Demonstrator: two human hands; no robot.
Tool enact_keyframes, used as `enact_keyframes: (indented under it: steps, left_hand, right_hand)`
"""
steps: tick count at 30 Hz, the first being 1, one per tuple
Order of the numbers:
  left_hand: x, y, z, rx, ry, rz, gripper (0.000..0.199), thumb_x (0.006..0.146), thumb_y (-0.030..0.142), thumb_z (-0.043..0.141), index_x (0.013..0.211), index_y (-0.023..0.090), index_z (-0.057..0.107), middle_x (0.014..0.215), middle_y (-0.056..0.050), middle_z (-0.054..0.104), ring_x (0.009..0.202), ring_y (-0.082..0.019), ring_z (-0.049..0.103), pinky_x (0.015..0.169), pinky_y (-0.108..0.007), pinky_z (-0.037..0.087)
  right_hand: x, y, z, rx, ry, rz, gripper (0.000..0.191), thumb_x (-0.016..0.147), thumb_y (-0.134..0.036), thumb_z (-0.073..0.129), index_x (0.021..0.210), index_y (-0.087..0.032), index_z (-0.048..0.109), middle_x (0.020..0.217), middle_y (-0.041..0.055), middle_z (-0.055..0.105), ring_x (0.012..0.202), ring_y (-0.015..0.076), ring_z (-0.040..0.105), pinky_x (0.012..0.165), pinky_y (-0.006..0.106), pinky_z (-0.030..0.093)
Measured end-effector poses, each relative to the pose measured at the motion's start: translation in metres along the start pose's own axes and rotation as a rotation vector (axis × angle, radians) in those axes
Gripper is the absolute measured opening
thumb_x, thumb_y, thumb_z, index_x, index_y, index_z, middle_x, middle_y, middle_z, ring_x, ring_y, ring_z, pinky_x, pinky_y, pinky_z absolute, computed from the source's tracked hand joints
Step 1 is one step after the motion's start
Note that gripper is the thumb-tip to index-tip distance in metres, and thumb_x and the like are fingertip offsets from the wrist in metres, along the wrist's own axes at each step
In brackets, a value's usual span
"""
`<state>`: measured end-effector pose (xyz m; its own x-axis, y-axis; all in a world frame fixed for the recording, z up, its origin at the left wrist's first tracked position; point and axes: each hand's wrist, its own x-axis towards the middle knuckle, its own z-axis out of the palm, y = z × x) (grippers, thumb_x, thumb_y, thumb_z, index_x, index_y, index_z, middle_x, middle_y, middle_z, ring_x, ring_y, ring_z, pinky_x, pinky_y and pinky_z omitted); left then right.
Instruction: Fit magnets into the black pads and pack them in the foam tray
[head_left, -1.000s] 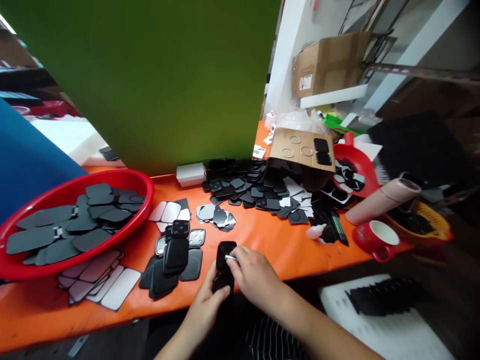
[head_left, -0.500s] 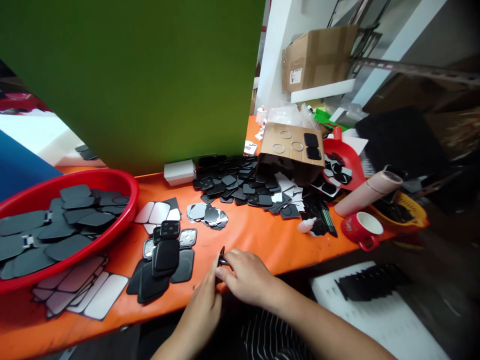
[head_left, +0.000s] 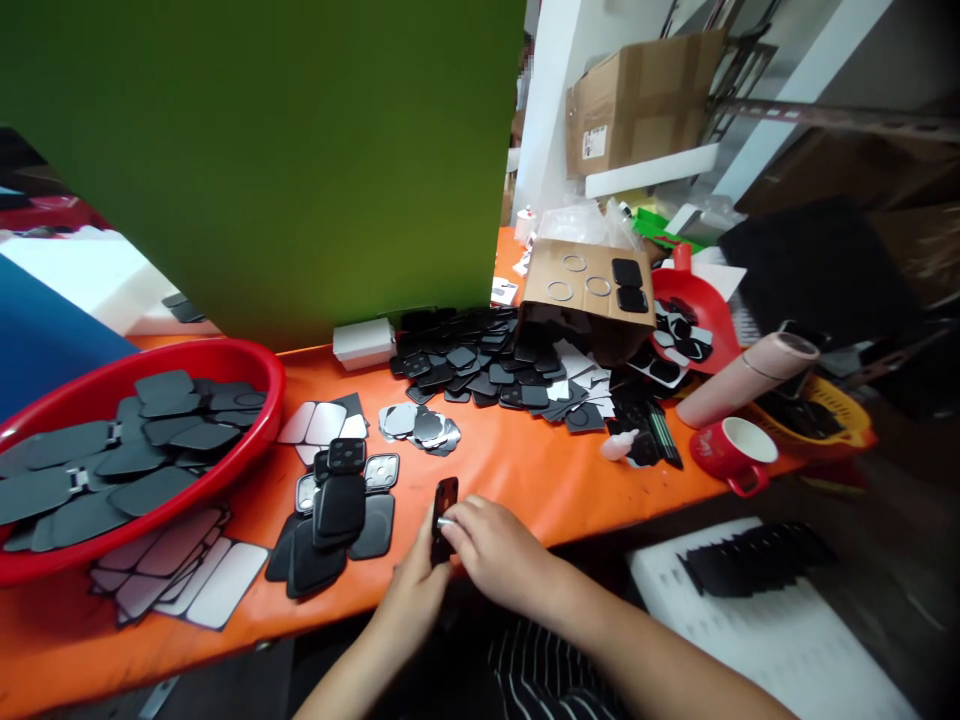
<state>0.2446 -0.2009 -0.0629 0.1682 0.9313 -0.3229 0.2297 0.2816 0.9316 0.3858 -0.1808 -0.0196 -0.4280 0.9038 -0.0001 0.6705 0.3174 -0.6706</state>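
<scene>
Near the table's front edge, my left hand (head_left: pixel 420 580) grips a thin black rounded plate (head_left: pixel 448 493), held upright and seen nearly edge-on, with small round marks on its face. My right hand (head_left: pixel 491 550) is closed in a pinch against that face. A small pale, shiny bit shows at its fingertips, too small to name. Left of my hands lies a pile of black rounded-square pads (head_left: pixel 341 510), with a few silver-faced plates (head_left: pixel 381 470) among them. Beyond my hands is a small heap of silver discs (head_left: pixel 427 427).
A red basin (head_left: pixel 277 385) of dark pads stands at left, beside white-faced sheets (head_left: pixel 225 585). Black pieces (head_left: pixel 480 360) pile along the green panel (head_left: pixel 300 150). At right are a cardboard box (head_left: pixel 544 265), a small dropper bottle (head_left: pixel 619 445), a pink flask (head_left: pixel 739 380) and a red mug (head_left: pixel 716 455).
The black plate has turned so more of its marked face shows. My right fingertips now pinch a pale bit at it, where a dark piece showed before. The view has shifted slightly.
</scene>
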Motion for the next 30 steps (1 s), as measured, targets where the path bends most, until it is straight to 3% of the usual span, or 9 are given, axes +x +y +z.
enact_keyframes:
  steps: [5,12,14,17,19,21,24,27,30]
  left_hand:
    - [-0.006,0.001,0.0,0.275,0.005,0.157,0.062,0.077,0.014,0.037,0.135,0.018,0.018,0.134,-0.011,0.037,0.122,-0.022,0.034,0.101,-0.04,0.025]
    - [-0.014,0.013,0.0,0.28,-0.013,0.176,0.042,0.077,0.024,0.043,0.119,0.017,0.047,0.116,-0.014,0.055,0.11,-0.027,0.048,0.09,-0.041,0.039]
    - [-0.012,0.015,0.001,0.202,-0.002,0.138,0.04,0.077,0.028,0.045,0.115,0.017,0.049,0.115,-0.013,0.056,0.11,-0.027,0.048,0.091,-0.042,0.038]
    - [-0.007,0.015,0.001,-0.106,0.023,0.013,0.042,0.077,0.036,0.048,0.113,0.015,0.05,0.109,-0.012,0.06,0.108,-0.027,0.05,0.09,-0.04,0.039]
    - [-0.003,0.013,-0.001,-0.326,-0.019,-0.105,0.043,0.078,0.04,0.046,0.111,0.014,0.05,0.1,-0.01,0.064,0.099,-0.026,0.056,0.086,-0.038,0.042]
    - [0.001,0.012,-0.004,-0.422,-0.067,-0.158,0.042,0.079,0.04,0.046,0.11,0.013,0.051,0.094,-0.01,0.066,0.09,-0.025,0.06,0.081,-0.038,0.045]
    - [0.002,0.013,-0.008,-0.265,-0.019,-0.054,0.04,0.075,0.03,0.05,0.111,0.014,0.052,0.104,-0.01,0.063,0.096,-0.025,0.058,0.085,-0.038,0.042]
    - [-0.003,0.018,-0.008,0.101,0.036,0.103,0.043,0.079,0.027,0.044,0.121,0.019,0.046,0.119,-0.008,0.055,0.111,-0.024,0.048,0.093,-0.037,0.036]
    - [-0.011,0.022,-0.005,0.437,0.029,0.191,0.046,0.083,0.026,0.035,0.13,0.023,0.034,0.122,-0.007,0.053,0.109,-0.022,0.05,0.09,-0.036,0.039]
  right_hand:
    - [-0.003,-0.008,-0.002,-0.137,-0.04,0.015,0.023,0.088,-0.025,0.034,0.083,-0.016,0.055,0.081,0.0056,0.055,0.077,0.0155,0.051,0.07,0.026,0.037]
    - [-0.001,-0.01,-0.004,-0.001,-0.013,0.104,0.02,0.082,-0.031,0.045,0.071,-0.017,0.055,0.071,0.0005,0.054,0.067,0.0122,0.047,0.061,0.023,0.032]
    - [0.0,-0.007,0.0,0.143,0.021,0.108,0.02,0.08,-0.03,0.047,0.067,-0.017,0.054,0.069,-0.0002,0.052,0.066,0.0114,0.046,0.061,0.022,0.032]
    - [0.002,0.003,0.005,0.593,-0.016,0.137,0.026,0.084,-0.037,0.041,0.075,-0.016,0.055,0.068,-0.0004,0.051,0.064,0.0102,0.047,0.059,0.021,0.034]
    - [0.003,0.01,0.006,0.881,-0.059,0.232,0.034,0.087,-0.042,0.033,0.084,-0.015,0.053,0.063,-0.0012,0.049,0.056,0.0086,0.045,0.053,0.02,0.034]
    - [0.003,0.015,0.006,0.979,-0.061,0.303,0.035,0.087,-0.043,0.032,0.086,-0.014,0.052,0.062,-0.0016,0.048,0.052,0.0078,0.043,0.05,0.019,0.033]
    - [0.001,0.012,0.003,0.812,-0.023,0.242,0.029,0.086,-0.039,0.037,0.079,-0.015,0.052,0.069,0.0,0.052,0.062,0.0093,0.049,0.058,0.021,0.037]
    - [-0.001,0.002,-0.001,0.518,0.045,0.184,0.027,0.088,-0.034,0.036,0.075,-0.017,0.051,0.072,0.0003,0.055,0.069,0.011,0.05,0.062,0.022,0.037]
    - [-0.004,-0.006,-0.003,0.257,0.084,0.167,0.023,0.088,-0.028,0.035,0.076,-0.017,0.051,0.075,0.0012,0.056,0.071,0.0121,0.049,0.064,0.022,0.036]
